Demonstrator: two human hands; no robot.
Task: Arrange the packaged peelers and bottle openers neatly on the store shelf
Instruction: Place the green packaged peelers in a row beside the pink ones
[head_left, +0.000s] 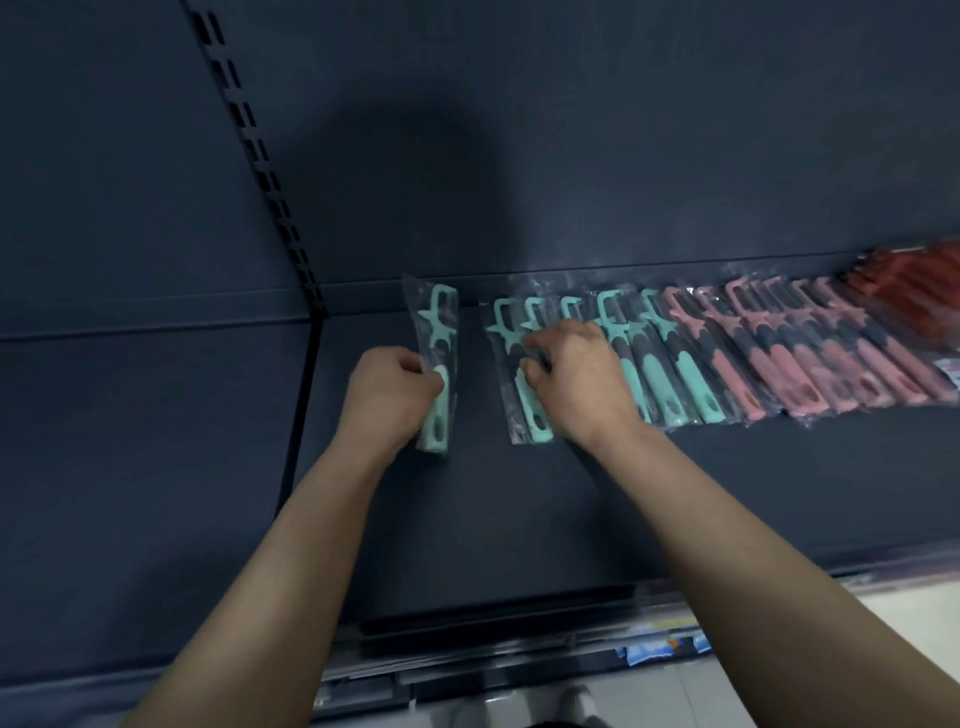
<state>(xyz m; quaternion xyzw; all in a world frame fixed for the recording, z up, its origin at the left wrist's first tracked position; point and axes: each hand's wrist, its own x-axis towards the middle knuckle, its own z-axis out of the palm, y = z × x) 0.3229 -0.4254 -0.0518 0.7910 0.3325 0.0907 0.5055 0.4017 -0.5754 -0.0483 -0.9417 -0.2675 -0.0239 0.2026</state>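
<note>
A dark shelf (519, 519) carries a row of packaged peelers along its back. My left hand (389, 389) grips one mint-green packaged peeler (441, 332), set apart at the row's left end. My right hand (576, 374) lies with curled fingers on the mint-green peelers (511, 332) at the row's left part and pinches one of them. More mint-green packs (670, 374) follow to the right, then several pink packaged peelers (789, 364), then red packs (914, 291) at the far right.
The dark back panel (571, 156) rises behind the shelf, with a slotted upright (260, 171) at the left. A neighbouring shelf section (145, 441) lies to the left. The front rail with price tags (660, 644) runs below my arms, above a pale floor (909, 613).
</note>
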